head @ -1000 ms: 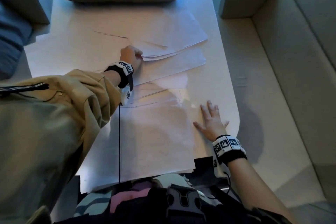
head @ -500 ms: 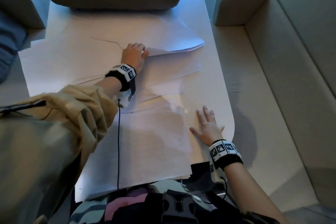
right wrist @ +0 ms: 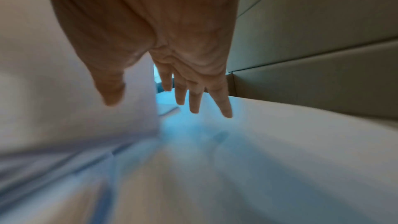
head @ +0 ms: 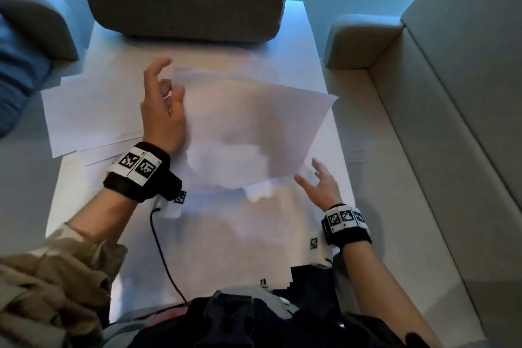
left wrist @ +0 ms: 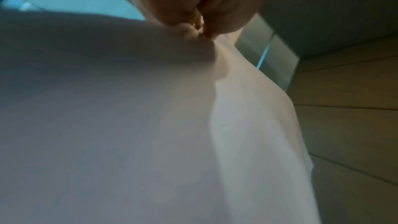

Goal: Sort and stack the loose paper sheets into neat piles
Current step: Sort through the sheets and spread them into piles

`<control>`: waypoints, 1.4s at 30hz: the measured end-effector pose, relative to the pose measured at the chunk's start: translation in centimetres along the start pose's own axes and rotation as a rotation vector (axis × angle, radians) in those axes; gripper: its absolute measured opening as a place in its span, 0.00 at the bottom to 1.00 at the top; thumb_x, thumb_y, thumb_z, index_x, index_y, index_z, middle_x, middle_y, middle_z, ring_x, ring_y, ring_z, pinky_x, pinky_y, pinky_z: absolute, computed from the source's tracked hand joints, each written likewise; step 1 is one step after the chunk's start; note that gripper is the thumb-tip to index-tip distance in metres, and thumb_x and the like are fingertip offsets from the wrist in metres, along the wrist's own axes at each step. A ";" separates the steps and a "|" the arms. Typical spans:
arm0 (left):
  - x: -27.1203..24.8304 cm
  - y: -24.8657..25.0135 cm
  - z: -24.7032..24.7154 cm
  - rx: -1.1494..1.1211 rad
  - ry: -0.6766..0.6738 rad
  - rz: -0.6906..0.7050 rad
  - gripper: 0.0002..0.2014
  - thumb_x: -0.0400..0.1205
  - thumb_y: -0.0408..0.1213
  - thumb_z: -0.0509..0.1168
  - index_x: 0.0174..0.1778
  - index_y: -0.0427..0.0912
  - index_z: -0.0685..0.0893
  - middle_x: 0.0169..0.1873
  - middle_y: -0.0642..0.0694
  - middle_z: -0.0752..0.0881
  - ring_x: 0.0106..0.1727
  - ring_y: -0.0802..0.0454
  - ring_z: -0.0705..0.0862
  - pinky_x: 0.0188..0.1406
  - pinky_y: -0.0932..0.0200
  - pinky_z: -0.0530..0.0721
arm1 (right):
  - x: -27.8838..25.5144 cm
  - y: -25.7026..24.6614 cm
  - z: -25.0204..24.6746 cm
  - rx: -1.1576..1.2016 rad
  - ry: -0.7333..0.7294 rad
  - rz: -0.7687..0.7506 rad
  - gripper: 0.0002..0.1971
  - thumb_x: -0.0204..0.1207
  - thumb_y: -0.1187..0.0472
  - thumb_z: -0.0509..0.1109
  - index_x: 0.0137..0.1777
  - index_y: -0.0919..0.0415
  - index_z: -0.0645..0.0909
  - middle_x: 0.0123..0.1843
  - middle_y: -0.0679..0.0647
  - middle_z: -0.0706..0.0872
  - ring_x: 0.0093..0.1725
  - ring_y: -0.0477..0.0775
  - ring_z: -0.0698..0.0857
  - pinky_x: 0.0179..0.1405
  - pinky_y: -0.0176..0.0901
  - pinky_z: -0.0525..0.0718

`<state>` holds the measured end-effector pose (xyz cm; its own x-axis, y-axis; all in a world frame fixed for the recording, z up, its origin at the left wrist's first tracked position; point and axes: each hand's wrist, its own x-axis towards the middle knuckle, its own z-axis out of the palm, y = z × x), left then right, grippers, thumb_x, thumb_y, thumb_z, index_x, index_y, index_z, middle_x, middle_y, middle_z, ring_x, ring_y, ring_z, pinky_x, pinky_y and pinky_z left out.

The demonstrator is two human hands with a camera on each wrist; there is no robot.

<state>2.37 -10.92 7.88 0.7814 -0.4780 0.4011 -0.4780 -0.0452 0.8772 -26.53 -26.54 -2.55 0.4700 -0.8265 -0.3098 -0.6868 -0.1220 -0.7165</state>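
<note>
Above the table (head: 324,70), the left hand (head: 162,110) pinches a white, curved, motion-blurred paper sheet (head: 248,133) by its left edge; the right hand (head: 322,186) hovers near right, fingers spread.

The left hand (head: 163,110) is raised, fingers pinched together, index finger lifted. The right hand (head: 322,183) hovers low with fingers (right wrist: 224,106) spread and straight.

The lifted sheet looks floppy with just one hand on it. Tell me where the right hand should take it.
Take the lifted sheet at its near right corner, coming from below and the right. The left hand pinches its left edge, so the far side sags unsupported; the open right hand hovers just beside that corner.
</note>
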 end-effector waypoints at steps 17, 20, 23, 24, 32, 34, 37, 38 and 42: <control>-6.4 -5.7 -9.3 0.363 -0.177 -0.571 0.13 0.83 0.39 0.60 0.63 0.47 0.78 0.51 0.49 0.80 0.51 0.48 0.77 0.52 0.61 0.71 | -1.7 -5.4 2.7 0.417 -0.185 0.152 0.09 0.80 0.70 0.66 0.41 0.57 0.73 0.37 0.54 0.85 0.27 0.46 0.83 0.20 0.35 0.76; -8.2 -6.7 -10.8 0.425 -0.251 -0.625 0.13 0.80 0.42 0.68 0.59 0.45 0.79 0.49 0.49 0.79 0.50 0.47 0.76 0.50 0.61 0.70 | -2.5 -4.1 4.0 0.309 -0.224 0.189 0.10 0.79 0.72 0.65 0.41 0.58 0.72 0.38 0.56 0.85 0.31 0.51 0.82 0.24 0.38 0.77; -9.9 -7.9 -11.8 0.460 -0.306 -0.663 0.14 0.77 0.36 0.71 0.58 0.44 0.81 0.48 0.48 0.79 0.52 0.46 0.78 0.50 0.62 0.71 | -2.6 -3.7 4.7 0.208 -0.292 0.223 0.08 0.78 0.70 0.67 0.43 0.58 0.73 0.42 0.58 0.86 0.37 0.56 0.84 0.30 0.45 0.82; -10.3 -8.3 -12.1 0.477 -0.334 -0.679 0.16 0.76 0.35 0.71 0.59 0.44 0.81 0.48 0.46 0.80 0.53 0.45 0.79 0.51 0.61 0.72 | -2.5 -3.8 4.8 0.166 -0.328 0.230 0.07 0.78 0.69 0.68 0.44 0.58 0.74 0.43 0.59 0.86 0.37 0.56 0.84 0.30 0.46 0.84; -12.1 -10.7 -12.1 0.683 -0.527 -0.686 0.33 0.69 0.36 0.76 0.72 0.44 0.75 0.69 0.38 0.71 0.72 0.39 0.70 0.72 0.54 0.67 | 0.2 -4.8 4.5 -0.416 -0.293 0.081 0.08 0.76 0.55 0.72 0.46 0.59 0.83 0.44 0.56 0.88 0.43 0.55 0.86 0.48 0.49 0.88; -12.5 -11.0 -11.8 0.694 -0.580 -0.669 0.35 0.68 0.37 0.77 0.73 0.45 0.75 0.72 0.41 0.68 0.73 0.40 0.68 0.74 0.54 0.66 | 1.3 -5.4 4.5 -0.465 -0.226 0.037 0.12 0.76 0.54 0.72 0.53 0.61 0.85 0.52 0.58 0.88 0.53 0.57 0.85 0.57 0.42 0.81; -13.2 -11.3 -11.4 0.692 -0.607 -0.667 0.38 0.65 0.37 0.79 0.73 0.46 0.74 0.73 0.44 0.67 0.74 0.42 0.66 0.75 0.52 0.67 | 3.5 -6.5 4.8 -0.390 -0.143 0.102 0.23 0.76 0.54 0.72 0.66 0.66 0.79 0.65 0.61 0.83 0.66 0.60 0.80 0.67 0.45 0.74; -13.4 -11.4 -11.2 0.689 -0.599 -0.664 0.39 0.64 0.37 0.79 0.73 0.46 0.74 0.73 0.44 0.67 0.74 0.42 0.66 0.75 0.52 0.66 | 4.2 -6.8 5.0 -0.372 -0.108 0.140 0.26 0.76 0.52 0.72 0.68 0.68 0.77 0.68 0.63 0.81 0.69 0.61 0.78 0.68 0.47 0.72; -13.6 -11.6 -11.0 0.685 -0.573 -0.665 0.39 0.63 0.37 0.80 0.72 0.46 0.75 0.72 0.44 0.68 0.73 0.42 0.67 0.75 0.54 0.66 | 6.6 -7.7 6.5 -0.311 0.009 0.274 0.36 0.69 0.43 0.77 0.66 0.72 0.76 0.66 0.69 0.79 0.65 0.66 0.79 0.61 0.50 0.78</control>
<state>1.69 5.77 -4.85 0.7480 -0.5049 -0.4308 -0.2917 -0.8331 0.4699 -14.55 -27.47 -3.08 0.2425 -0.8562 -0.4562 -0.9214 -0.0560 -0.3846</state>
